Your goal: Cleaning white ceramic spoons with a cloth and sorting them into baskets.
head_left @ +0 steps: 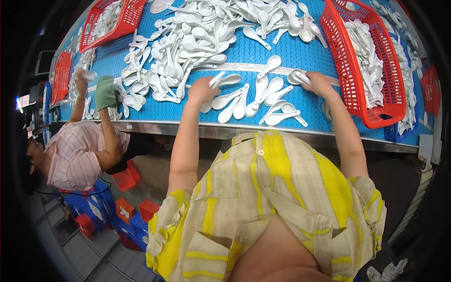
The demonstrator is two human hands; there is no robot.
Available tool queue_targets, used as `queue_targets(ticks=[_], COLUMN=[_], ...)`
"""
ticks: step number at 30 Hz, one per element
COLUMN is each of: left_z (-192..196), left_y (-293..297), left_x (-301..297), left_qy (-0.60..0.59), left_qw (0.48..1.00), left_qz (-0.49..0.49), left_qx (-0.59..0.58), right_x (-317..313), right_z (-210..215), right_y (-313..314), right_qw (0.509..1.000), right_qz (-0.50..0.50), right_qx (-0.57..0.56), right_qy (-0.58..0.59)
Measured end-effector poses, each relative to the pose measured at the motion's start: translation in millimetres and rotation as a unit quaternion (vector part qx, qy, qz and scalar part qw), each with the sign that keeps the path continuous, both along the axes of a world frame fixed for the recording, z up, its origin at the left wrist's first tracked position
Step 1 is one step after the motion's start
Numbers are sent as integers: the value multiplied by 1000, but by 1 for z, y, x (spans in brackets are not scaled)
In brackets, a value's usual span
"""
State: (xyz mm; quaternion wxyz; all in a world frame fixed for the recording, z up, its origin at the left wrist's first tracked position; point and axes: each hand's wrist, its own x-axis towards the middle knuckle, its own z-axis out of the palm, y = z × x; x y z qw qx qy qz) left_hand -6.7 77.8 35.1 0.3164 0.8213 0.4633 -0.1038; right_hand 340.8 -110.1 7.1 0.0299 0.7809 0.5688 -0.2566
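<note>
My left hand (203,90) is closed around a few white ceramic soup spoons (229,80), whose ends stick out past the fingers to the right. My right hand (320,84) pinches a small stack of white soup spoons (296,76) at the handles, with the bowls pointing left. Between the hands, several loose white spoons (276,97) lie on the blue textured belt (183,109) near its front edge. A big heap of the same spoons (192,42) spreads beyond my left hand.
A red perforated basket (371,123) full of spoons stands right of my right hand. Another red basket (136,14) sits far left. A metal strip (244,67) crosses the belt. To the left, a co-worker (82,152) handles a spoon and a green cloth (105,92). Coloured crates (91,207) stand below.
</note>
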Motion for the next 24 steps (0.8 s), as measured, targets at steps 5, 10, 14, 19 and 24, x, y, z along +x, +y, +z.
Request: queue_targets(ticks=[5,10,14,19,24], left_z=[-3,-24,-32,-29,-50], left_y=[-24,-37,-42,-46,-35], left_x=[22,13,-8,-11,-25], left_qy=[67,67,-11,-35,-139], left_qw=[993,996,998,993,974], left_qz=[-93,-46,54,110,171], left_qx=[6,36,3,-11,-51], right_x=[-43,-66,-69,-62,-50], right_z=[15,-13,2,3,-12], right_y=[49,95,108,123,129], right_qw=[985,981,992,986,965], right_qz=[-29,148,90,142,172], right_qx=[154,126,88,87,196], right_qy=[69,-11,4,-31,-12])
